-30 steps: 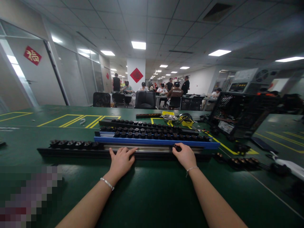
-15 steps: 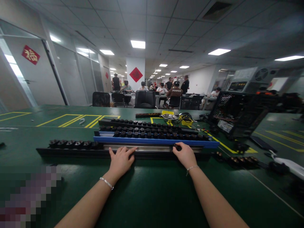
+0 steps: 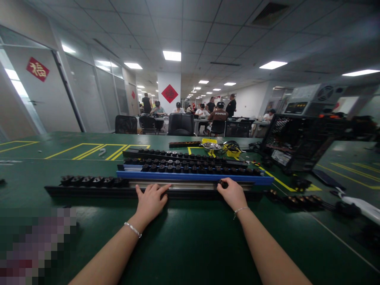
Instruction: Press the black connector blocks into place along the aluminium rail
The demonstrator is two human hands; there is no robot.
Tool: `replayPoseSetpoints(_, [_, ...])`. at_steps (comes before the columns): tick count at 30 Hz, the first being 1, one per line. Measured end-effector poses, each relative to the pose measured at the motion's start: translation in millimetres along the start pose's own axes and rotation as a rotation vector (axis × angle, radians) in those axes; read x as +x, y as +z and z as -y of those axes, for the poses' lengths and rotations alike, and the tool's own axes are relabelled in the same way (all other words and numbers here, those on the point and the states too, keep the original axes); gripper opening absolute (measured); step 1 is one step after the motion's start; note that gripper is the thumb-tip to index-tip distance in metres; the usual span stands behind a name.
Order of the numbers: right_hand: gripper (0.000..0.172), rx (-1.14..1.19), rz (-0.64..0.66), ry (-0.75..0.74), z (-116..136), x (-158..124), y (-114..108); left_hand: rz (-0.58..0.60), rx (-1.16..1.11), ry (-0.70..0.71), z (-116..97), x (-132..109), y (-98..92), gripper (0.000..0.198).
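A long black rail (image 3: 190,194) with a bare metallic channel lies across the table in front of me. Several black socket-like modules (image 3: 92,181) sit in a row on its left end. My left hand (image 3: 151,202) rests on the rail's near edge, fingers spread, the index finger stretched along the channel. Toward the rail's right part, my right hand (image 3: 233,194) pinches one small black socket-like module (image 3: 223,183) between thumb and fingers at the channel. Its underside is hidden, so I cannot tell how it sits in the rail.
Behind lie a blue rail (image 3: 190,177) and more rails with black modules (image 3: 184,168). Loose modules (image 3: 305,202) lie at right, near a black open computer case (image 3: 297,142). Yellow tape marks the green table (image 3: 192,245). People sit and stand at far tables.
My right hand has shifted very slightly to the right with the module. My left hand stays in place on the rail.
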State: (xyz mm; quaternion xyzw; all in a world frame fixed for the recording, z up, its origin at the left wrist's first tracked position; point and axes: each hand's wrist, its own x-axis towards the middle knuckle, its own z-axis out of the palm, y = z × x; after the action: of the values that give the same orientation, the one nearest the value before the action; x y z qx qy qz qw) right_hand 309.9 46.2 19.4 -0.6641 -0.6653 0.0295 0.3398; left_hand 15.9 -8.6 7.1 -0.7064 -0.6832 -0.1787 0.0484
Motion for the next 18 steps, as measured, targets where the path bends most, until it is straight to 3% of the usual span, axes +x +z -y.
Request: replayPoseSetpoints(18, [0.024, -0.060, -0.013, 0.004, -6.6, 0.2, -3.7, 0.000, 0.000, 0.011, -0.6, -0.7, -2.0, 0.042])
